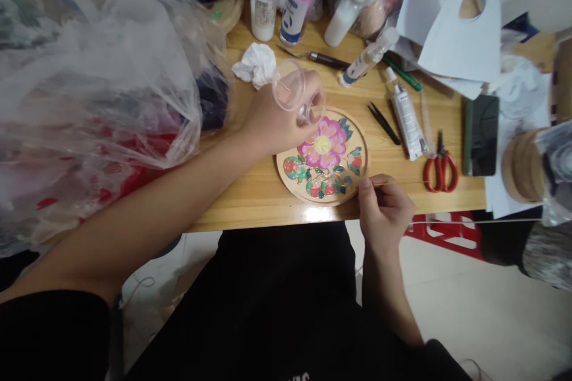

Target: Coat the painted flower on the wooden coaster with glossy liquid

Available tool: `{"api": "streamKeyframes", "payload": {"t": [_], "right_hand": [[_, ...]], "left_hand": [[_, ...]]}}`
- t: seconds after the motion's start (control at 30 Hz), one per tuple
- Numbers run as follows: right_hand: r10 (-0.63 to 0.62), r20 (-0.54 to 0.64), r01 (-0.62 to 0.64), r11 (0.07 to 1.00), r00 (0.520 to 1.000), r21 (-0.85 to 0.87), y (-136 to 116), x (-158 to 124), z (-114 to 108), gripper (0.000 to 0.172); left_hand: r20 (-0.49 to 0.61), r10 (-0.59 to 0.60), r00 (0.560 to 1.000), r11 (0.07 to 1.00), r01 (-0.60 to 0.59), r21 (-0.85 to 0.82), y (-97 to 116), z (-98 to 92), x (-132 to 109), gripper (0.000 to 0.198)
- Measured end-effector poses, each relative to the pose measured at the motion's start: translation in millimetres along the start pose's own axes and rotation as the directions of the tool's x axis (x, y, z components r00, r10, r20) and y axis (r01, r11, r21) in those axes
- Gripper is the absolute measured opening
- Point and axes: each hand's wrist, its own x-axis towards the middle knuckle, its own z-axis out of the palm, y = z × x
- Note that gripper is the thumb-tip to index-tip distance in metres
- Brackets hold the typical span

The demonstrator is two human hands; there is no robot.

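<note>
L hand point(290, 108) curled over disc point(358, 139) w/ clr cup point(315, 111); R hand point(385, 205) pinches strand point(407, 183).

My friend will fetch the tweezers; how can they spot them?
On the light wooden table, find the round wooden plate with a painted pink flower. Between it and the white squeeze tube lie the slim black tweezers. Unlike the red-handled scissors, they are all black, without loops.

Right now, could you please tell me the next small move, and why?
I would perhaps set the clear plastic container on the table: the left hand holds it by the upper-left edge of the decorated plate, while the right hand, at the lower-right rim, pinches what looks like a thin gold strand.
</note>
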Motion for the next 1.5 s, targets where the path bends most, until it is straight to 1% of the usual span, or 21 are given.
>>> {"api": "streamKeyframes", "payload": {"t": [0.33,0.47,0.63,0.87,1.07,1.23,1.4,1.5], "right_hand": [[0.005,0.007,-0.005,1.0,1.0,-0.008,-0.4,0.1,-0.4,0.022],[-0.021,0.009,0.021,0.999,1.0,-0.027,-1.4,0.6,-0.2,0.021],[-0.038,0.01,0.038,0.999,0.999,-0.007,-1.2,0.7,0.3,0.02],[-0.021,0.033,0.022,0.999,0.999,-0.031,-1.7,0.5,0.4,0.021],[-0.019,0.041,0.02,1.0,0.999,-0.017,-1.5,0.1,0.2,0.021],[-0.033,0.047,0.034,0.999,0.998,-0.023,-0.4,-0.5,-0.3,0.02],[-0.033,0.052,0.034,0.999,0.998,-0.022,-0.3,-0.9,-0.9,0.019],[-0.032,0.032,0.032,0.999,0.999,0.001,-0.4,-0.9,-0.6,0.019]], "left_hand": [[0.007,0.002,1.0,1.0,-0.002,-0.005,-0.9,0.5,0.1,0.016],[0.004,0.012,1.0,1.0,-0.012,-0.001,-0.4,0.1,0.4,0.014],[-0.003,0.036,0.999,0.999,-0.036,0.019,-0.3,-0.6,0.6,0.012],[0.003,-0.004,1.0,1.0,0.004,-0.003,-1.3,0.9,0.1,0.015],[0.024,-0.005,1.0,0.999,0.006,-0.047,-1.4,1.9,0.5,0.015],[0.02,-0.006,1.0,0.998,0.007,-0.06,-0.5,0.9,-0.2,0.012],[0.004,0.001,1.0,1.0,-0.001,-0.013,-0.1,-0.2,-0.6,0.012],[-0.012,0.022,1.0,1.0,-0.022,0.015,-0.6,-0.3,-0.5,0.011]]}}
